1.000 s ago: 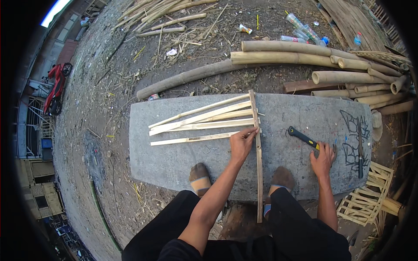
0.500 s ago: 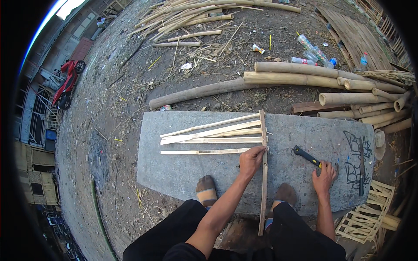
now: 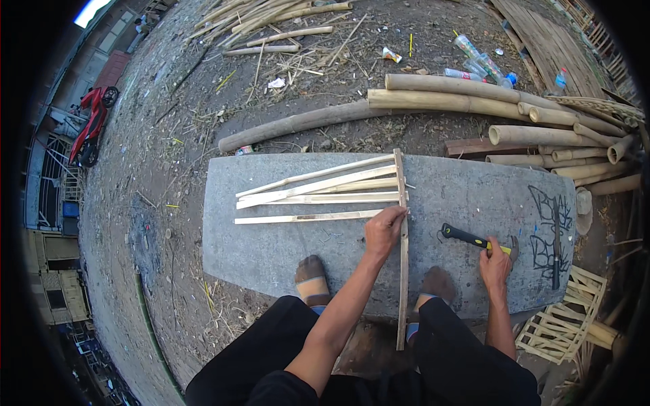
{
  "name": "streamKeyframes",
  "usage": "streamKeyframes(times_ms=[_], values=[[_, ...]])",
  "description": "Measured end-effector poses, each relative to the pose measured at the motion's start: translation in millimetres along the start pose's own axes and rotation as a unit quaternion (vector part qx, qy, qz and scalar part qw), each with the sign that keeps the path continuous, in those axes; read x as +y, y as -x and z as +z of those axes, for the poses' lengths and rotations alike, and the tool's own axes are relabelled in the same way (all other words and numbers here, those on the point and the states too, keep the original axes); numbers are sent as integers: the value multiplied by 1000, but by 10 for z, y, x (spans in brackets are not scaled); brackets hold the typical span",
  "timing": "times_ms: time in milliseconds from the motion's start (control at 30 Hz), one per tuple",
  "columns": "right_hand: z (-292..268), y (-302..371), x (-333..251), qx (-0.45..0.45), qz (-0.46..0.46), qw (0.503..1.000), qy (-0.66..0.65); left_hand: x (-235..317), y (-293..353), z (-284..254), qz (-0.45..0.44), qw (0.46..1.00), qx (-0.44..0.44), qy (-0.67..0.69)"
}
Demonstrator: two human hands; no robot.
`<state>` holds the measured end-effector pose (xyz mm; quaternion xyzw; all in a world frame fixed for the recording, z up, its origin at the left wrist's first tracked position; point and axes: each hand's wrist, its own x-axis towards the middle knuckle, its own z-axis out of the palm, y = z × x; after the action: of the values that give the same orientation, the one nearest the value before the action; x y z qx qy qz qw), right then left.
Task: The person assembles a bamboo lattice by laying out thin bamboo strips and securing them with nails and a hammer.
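Note:
A long bamboo strip point(image 3: 403, 271) lies upright in the view across a grey concrete slab point(image 3: 460, 189), its near end reaching past the slab's edge between my legs. Several pale bamboo slats point(image 3: 298, 218) fan out to its left, their right ends meeting it. My left hand point(image 3: 383, 233) is closed in a pinch on the long strip where the nearest slat meets it; anything small between the fingertips is hidden. To the right, my right hand point(image 3: 495, 265) grips a hammer point(image 3: 463, 235) close to its head. The black and yellow handle points left, low over the slab.
Small nails point(image 3: 332, 237) lie scattered on the slab left of my left hand. A dark bar-like tool point(image 3: 556, 250) rests near its right end. Thick bamboo poles point(image 3: 447, 101) lie beyond the slab, and a slatted bamboo frame point(image 3: 565, 314) is at the lower right. My feet stand on the near edge.
My right hand has closed around the hammer near its head; before, its fingers were spread over it. My left hand keeps its pinch on the strip. The whole view has shifted slightly.

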<state>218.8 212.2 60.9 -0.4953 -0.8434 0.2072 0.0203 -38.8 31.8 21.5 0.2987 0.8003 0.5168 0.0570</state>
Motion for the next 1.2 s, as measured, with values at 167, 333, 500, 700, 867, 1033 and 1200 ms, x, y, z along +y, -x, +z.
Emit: streamKeyframes(times_ms=[167, 333, 500, 700, 867, 1033, 1200], values=[[108, 33, 157, 61, 57, 980, -183, -115, 64, 93, -38, 998, 26, 49], [-163, 278, -289, 28, 257, 897, -358, -140, 73, 94, -75, 995, 20, 65], [-95, 333, -239, 40, 220, 804, -551, -151, 66, 72, -56, 998, 10, 25], [-179, 386, -742, -19, 54, 852, -520, -88, 45, 36, -55, 998, 0, -17], [-126, 263, -1084, -67, -172, 945, -269, -137, 50, 27, -58, 998, 11, -6], [-34, 216, -1057, -43, -208, 953, -216, -88, 50, 40, -64, 998, 5, -3], [-46, 178, -1021, -59, -181, 961, -199, -123, 44, 32, -69, 998, -2, 2]])
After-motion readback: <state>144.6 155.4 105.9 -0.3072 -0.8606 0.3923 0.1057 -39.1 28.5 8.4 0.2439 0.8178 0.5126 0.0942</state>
